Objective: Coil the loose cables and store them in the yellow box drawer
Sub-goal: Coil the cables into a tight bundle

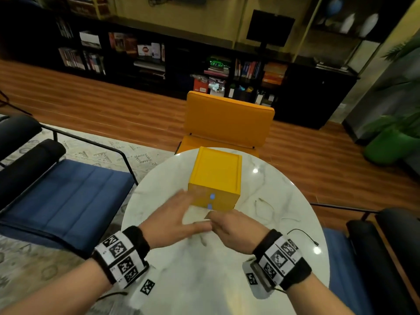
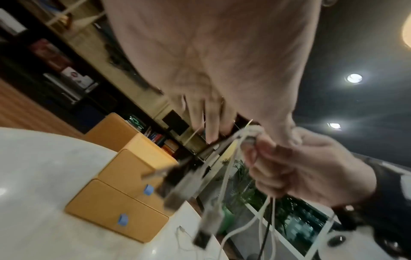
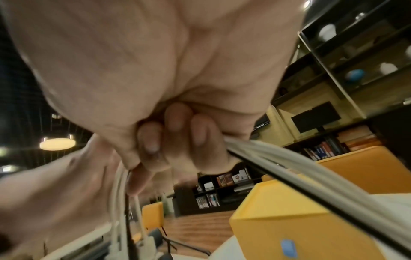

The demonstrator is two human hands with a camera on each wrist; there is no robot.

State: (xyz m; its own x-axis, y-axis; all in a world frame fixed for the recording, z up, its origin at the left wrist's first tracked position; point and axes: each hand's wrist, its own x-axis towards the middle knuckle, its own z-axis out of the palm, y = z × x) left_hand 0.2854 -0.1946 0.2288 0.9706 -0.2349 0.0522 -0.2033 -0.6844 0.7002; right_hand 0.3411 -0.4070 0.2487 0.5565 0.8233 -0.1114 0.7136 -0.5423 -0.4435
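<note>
Cables (image 2: 224, 177), several white and at least 1 black, are being gathered into a bundle just in front of the yellow box (image 1: 216, 178), which is sitting near the middle of the round marble table (image 1: 204, 280). The right hand (image 1: 231, 226) is serving as the anchor: its fingers (image 3: 175, 130) are curling round the strands and clamping them, so the loops probably cannot spring open while more length is being added. The left hand (image 1: 179, 214) is hovering beside it, thumb meeting the right hand, fingers (image 2: 209, 123) stretched out and slightly apart toward the box front; whether they are pinching a strand I cannot tell through the blur. My guess is that it is guiding the next turn of the coil.

Both forearms are reaching in from the near edge, wrists raised off the marble, backs of the hands up in the head view.

Both of the 2 drawers, each marked by a blue tab (image 1: 212, 196), are looking closed, so storing is not yet begun. A thin white cable (image 1: 263, 206) and a black cable (image 1: 304, 235) are lying loose on the table to the right, probably awaiting their turn.
</note>
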